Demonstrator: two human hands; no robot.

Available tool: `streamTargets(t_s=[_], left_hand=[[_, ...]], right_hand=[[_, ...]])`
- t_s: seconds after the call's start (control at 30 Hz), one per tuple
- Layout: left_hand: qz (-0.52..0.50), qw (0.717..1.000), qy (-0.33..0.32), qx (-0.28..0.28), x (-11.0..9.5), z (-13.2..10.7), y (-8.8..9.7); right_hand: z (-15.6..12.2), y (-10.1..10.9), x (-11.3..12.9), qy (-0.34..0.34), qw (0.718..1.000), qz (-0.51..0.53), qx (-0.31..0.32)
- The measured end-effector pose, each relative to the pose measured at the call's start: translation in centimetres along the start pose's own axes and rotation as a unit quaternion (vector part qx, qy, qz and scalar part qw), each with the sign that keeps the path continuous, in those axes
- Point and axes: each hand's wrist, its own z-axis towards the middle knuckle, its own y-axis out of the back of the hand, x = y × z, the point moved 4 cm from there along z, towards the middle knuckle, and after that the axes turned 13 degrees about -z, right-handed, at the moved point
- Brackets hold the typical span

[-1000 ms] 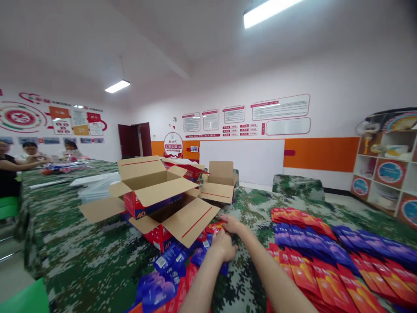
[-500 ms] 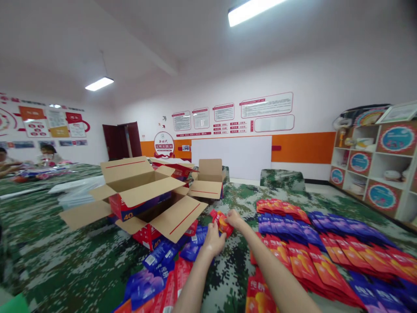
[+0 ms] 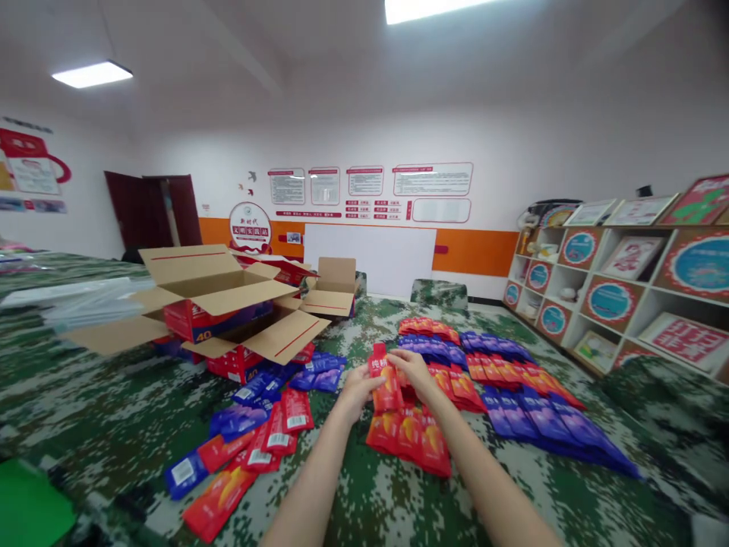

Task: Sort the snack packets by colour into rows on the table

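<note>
Between my two hands is a red pouch (image 3: 386,386) with an orange fruit picture, its front turned toward me. My left hand (image 3: 358,389) pinches its left edge, and my right hand (image 3: 414,372) grips it from the right near the top. Below it on the table lies a row of similar red pouches (image 3: 408,434). To the right and behind, red pouches (image 3: 495,369) and blue-purple pouches (image 3: 547,418) lie in overlapping rows. Left of my hands are loose red pouches (image 3: 273,434) and blue pouches (image 3: 319,372), some with barcodes facing up.
Open cardboard boxes (image 3: 228,292) are stacked at the left with flaps spread, and another open box (image 3: 330,285) stands behind them. Clear plastic packaging (image 3: 91,308) lies farther left on the camouflage tablecloth (image 3: 125,410). A green item (image 3: 34,505) is at the near left corner; shelves (image 3: 620,285) stand right.
The view has turned to the right. My hands have brought the red pouch from near the boxes toward the red row, and it now stands more upright with its front showing.
</note>
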Motion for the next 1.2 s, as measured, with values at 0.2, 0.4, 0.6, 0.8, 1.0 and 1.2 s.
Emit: streamTargets(t_s=[0.2,0.4,0.6,0.8,1.0,1.2], left_hand=[[0.043,0.993,0.034,0.106,1.6,-4.3,-3.6],[0.092,0.981,0.051,0.162,4.6,-6.2,-7.6],[0.291,0.939,-0.007,0.185,7.0,-7.5,-10.3],[0.536,0.819,-0.106,0.173,6.4,-8.2,-8.5],[0.590,0.772,-0.134,0.196,5.9,-9.2,-7.2],[0.607,0.757,-0.153,0.186,5.9,-9.9,-7.4]], right_hand=[[-2.9,3.6,1.0,0.016,0.997,-0.079,-0.011],[-6.8,7.9,-1.4,-0.045,0.991,-0.102,-0.073],[-11.1,13.2,-5.0,-0.079,0.981,-0.151,-0.096],[-13.0,14.5,-8.0,-0.105,0.945,-0.294,-0.097],[-12.5,12.6,-8.5,-0.104,0.892,-0.430,-0.094],[-12.7,11.5,-8.5,-0.077,0.866,-0.478,-0.125]])
